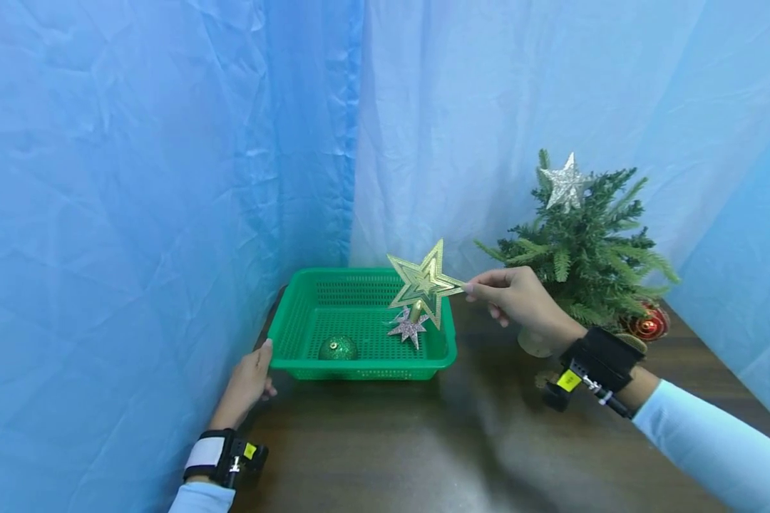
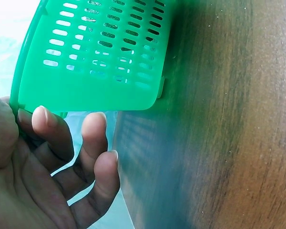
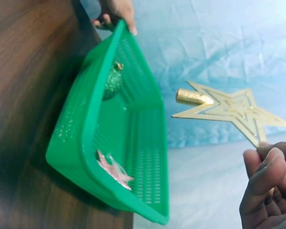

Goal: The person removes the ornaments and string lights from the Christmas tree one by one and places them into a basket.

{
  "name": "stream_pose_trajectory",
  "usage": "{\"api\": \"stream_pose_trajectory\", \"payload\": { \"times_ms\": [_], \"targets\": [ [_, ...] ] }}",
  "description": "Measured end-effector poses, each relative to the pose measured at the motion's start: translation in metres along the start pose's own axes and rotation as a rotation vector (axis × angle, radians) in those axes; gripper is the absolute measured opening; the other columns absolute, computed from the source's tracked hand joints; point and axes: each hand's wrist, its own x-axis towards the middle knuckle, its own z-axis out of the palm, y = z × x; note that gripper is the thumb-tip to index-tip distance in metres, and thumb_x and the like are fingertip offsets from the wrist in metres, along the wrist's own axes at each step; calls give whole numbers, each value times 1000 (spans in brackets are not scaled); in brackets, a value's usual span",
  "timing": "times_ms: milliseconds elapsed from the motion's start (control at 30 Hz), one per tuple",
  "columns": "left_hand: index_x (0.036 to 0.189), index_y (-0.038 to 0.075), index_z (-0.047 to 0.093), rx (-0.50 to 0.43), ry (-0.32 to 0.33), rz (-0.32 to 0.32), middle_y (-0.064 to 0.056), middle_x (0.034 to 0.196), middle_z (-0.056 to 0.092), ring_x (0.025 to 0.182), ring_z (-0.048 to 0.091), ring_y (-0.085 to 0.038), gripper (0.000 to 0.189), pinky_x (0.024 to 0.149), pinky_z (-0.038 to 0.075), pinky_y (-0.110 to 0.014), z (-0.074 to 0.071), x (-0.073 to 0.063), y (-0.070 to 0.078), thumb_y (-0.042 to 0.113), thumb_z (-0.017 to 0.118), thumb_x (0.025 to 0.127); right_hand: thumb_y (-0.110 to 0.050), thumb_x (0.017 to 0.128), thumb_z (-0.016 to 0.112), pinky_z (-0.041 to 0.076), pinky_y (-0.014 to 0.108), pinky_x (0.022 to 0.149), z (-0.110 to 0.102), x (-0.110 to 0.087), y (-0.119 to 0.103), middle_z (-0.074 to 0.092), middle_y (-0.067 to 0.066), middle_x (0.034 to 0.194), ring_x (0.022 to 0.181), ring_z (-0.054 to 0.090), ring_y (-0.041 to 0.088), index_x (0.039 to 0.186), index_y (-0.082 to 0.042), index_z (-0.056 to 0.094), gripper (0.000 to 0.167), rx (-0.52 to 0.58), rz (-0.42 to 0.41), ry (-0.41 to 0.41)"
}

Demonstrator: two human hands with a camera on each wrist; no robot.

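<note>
Between thumb and fingertips my right hand (image 1: 520,296) pinches one point of a gold star tree topper (image 1: 426,279). The star is held in the air above the right side of a green plastic basket (image 1: 362,374), its short gold tube (image 3: 193,97) pointing down. At the basket's near left corner, my left hand (image 1: 247,377) grips the rim between thumb and index finger; its other fingers (image 2: 94,131) are bent beside the wall. Inside the basket lie a green glitter ball ornament (image 1: 338,348) and a pink glitter star (image 1: 408,329).
To the right stands a small artificial Christmas tree (image 1: 577,256) with a silver star (image 1: 567,184) near its top and a red ball ornament (image 1: 649,322) low on its right. Blue cloth (image 1: 135,214) hangs behind and left of the dark wooden table (image 1: 385,449).
</note>
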Motion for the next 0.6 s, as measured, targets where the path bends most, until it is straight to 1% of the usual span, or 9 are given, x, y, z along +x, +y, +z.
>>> {"api": "stream_pose_trajectory", "payload": {
  "times_ms": [100,200,333,433,600],
  "targets": [
    [91,1,47,0,-4,-3,-7,62,53,61,62,-23,61,59,52,-37,-1,0,-2,55,27,111,-22,105,63,46,29,56,10,4,4,72,12,104,60,49,15,122,-3,71,27,40,20,-14],
    [94,1,50,2,3,4,-7,63,52,61,62,-24,60,59,52,-37,-2,-1,-3,54,27,111,-22,105,63,43,28,56,22,10,9,72,11,108,62,47,15,121,-3,72,26,84,47,-29],
    [97,0,53,8,13,20,-8,61,53,60,62,-24,61,58,52,-38,-1,-1,-3,53,28,112,-22,104,64,40,29,56,37,18,16,71,11,109,62,45,17,122,-2,71,28,96,66,-47],
    [96,-1,53,5,8,16,-7,62,54,61,62,-24,62,59,52,-37,0,-1,-2,54,28,111,-21,104,64,39,29,57,46,24,23,71,12,107,62,45,18,124,0,70,29,104,88,-47],
    [97,1,53,4,15,9,-7,63,54,61,61,-24,62,59,51,-37,1,-1,0,55,27,111,-22,104,64,40,28,55,57,29,37,73,10,105,61,46,17,123,0,71,30,111,135,-37]
  ]
}}
